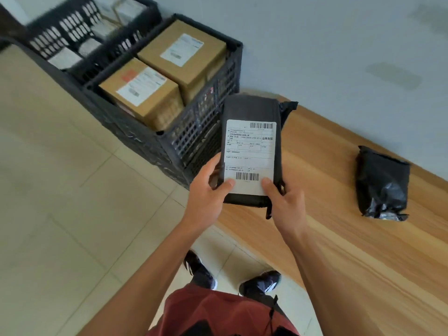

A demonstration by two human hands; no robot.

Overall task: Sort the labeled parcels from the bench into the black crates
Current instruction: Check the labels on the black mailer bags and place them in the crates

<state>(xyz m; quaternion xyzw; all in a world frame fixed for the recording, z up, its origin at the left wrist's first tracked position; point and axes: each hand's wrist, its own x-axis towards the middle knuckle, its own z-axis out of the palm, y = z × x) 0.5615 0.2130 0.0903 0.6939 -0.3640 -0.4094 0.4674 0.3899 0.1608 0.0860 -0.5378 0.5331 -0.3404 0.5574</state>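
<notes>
I hold a dark grey bagged parcel (252, 110) with a white barcode label facing up, above the left end of the wooden bench (339, 214). My left hand (208, 190) grips its lower left corner, and my right hand (286, 202) grips its lower right corner, both thumbs on the label. A second black bagged parcel (381, 183) lies on the bench to the right. The near black crate (194, 141) stands on the floor left of the bench and holds two labeled cardboard boxes (143, 93). A far black crate (72, 32) behind it holds several pale parcels.
A grey wall (339, 44) runs behind the bench and crates. Beige tiled floor (60, 190) spreads to the left. My two dark shoes (259, 282) stand on the tiles beside the bench's front edge.
</notes>
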